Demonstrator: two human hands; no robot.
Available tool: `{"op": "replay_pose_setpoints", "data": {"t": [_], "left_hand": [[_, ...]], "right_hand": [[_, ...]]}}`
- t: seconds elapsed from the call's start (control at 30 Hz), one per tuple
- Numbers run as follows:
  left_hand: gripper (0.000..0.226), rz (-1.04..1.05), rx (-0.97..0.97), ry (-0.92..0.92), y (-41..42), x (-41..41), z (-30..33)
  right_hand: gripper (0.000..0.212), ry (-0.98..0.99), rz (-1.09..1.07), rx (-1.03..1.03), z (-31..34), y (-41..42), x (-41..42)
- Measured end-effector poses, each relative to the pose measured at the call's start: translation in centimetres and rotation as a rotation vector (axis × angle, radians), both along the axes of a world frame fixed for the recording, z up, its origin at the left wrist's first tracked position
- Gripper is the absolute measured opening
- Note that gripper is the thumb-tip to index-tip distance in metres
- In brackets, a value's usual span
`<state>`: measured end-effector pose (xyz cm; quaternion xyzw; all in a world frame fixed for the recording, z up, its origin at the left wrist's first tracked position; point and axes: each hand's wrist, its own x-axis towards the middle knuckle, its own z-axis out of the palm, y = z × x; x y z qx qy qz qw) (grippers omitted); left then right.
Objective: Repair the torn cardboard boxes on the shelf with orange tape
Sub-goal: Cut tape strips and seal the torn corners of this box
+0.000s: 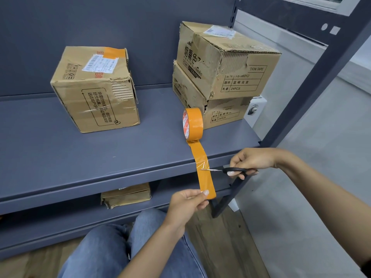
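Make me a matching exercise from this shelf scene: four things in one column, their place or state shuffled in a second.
Things
1. tape roll
2. scissors
3. left hand
4. lone box

Places or states
A. pinches the free end of the tape strip
B. standing on edge on the shelf
C. orange patch on its top
D. blades on the strip, held by the right hand

Pairs: 1-B, 2-D, 3-A, 4-C

Glossy orange tape (202, 167), torn corrugated cardboard boxes (224, 63), matt grey shelf (100, 153).
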<state>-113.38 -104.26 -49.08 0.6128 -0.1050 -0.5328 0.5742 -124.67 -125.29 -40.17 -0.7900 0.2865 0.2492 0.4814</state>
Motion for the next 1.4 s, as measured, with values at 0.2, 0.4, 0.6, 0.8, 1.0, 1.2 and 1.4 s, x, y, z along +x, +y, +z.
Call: {"op": "replay_pose_setpoints", "data": {"t": [0.2,0.4,0.6,0.8,1.0,1.2,1.4], "left_hand": [[0.016,-0.062,0.045,-0.030,1.0,0.0,-0.6],[0.019,-0.088,0.023,-0.092,2.2,0.2,-0.7],[0.021,-0.153,-0.038,-0.210,2.5,1.3,0.1],[0.015,-0.069,-0.112,-0.253,3.2,1.6,1.2],[0.006,0.023,-0.193,-0.363,3.1,3.0,3.7],[0.008,0.077,-0.239,-0.469,2.7,5.4,6.0],[0.007,0.120,-0.248,-0.502,2.3,7.8,7.7]], "right_hand": [[0.033,0.041,0.016,-0.062,-0.9,-0.2,-0.5],[0.028,0.027,0.050,-0.033,-1.6,0.9,-1.8],[0.032,-0.199,-0.073,-0.146,1.0,0.8,-2.8],[0.033,-0.277,-0.373,-0.526,2.0,0.0,-2.0],[0.042,-0.134,-0.373,-0.840,0.8,0.2,1.0],[0.055,-0.017,-0.320,-0.930,1.4,0.2,3.2],[0.039,0.024,-0.307,-1.029,2.1,0.7,3.3]]}}
